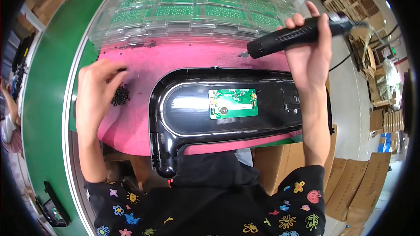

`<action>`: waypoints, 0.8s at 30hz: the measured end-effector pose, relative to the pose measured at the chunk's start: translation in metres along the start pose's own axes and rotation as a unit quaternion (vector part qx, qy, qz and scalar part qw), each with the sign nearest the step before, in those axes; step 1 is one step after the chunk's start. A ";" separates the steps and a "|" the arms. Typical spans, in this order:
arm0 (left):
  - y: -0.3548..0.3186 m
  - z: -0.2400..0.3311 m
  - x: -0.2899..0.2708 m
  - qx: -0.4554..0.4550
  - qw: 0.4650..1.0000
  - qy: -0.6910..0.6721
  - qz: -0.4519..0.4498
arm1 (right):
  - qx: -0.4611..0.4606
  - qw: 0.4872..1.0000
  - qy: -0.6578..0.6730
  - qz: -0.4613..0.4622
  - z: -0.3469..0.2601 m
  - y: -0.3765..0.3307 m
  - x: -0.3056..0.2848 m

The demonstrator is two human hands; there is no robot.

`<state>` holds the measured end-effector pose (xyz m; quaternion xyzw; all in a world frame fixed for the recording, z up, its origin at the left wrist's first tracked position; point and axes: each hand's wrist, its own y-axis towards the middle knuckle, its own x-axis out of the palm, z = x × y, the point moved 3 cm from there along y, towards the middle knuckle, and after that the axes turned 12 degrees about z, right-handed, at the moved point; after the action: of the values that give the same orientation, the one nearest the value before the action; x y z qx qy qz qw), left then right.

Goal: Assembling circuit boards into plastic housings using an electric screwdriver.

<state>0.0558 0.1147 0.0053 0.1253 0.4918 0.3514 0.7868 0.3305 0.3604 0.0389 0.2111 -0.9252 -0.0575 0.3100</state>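
Glossy black plastic housing [227, 139] lying flat on the pink mat [144, 69], rounded at its left end, a raised silver-trimmed oval window in the middle. Set inside that window, a small green circuit board [232, 103], rectangular, with a round dark part near its left side. Long axis of the housing running left to right along the near edge of the tabletop [46, 104], rounded end toward the left, right end passing under the right forearm. Near left corner of the housing hanging over the mat's near edge, toward the body.

Right hand [311, 45] raised above the housing's far right corner, clenched around a black electric screwdriver [297, 34]. Screwdriver almost level, bit tip pointing left and slightly down, cable end trailing to the right. Tip hovering clear of the housing, above the mat's far edge.

Left hand [97, 91] resting palm down at the mat's left edge, fingers curled loosely over a heap of small black screws [120, 96]; whether any screw is pinched, cannot tell.

Stacked clear trays of green boards [192, 10] along the far edge of the tabletop, just behind the mat.
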 end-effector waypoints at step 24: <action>0.027 0.079 0.085 0.079 0.929 -0.336 -0.135 | 0.009 0.984 0.173 -0.040 -0.009 -0.060 0.028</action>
<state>0.1348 0.2040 -0.0001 0.2308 0.2369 0.1393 0.9334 0.3374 0.2942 0.0476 0.2580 -0.8487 -0.0240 0.4610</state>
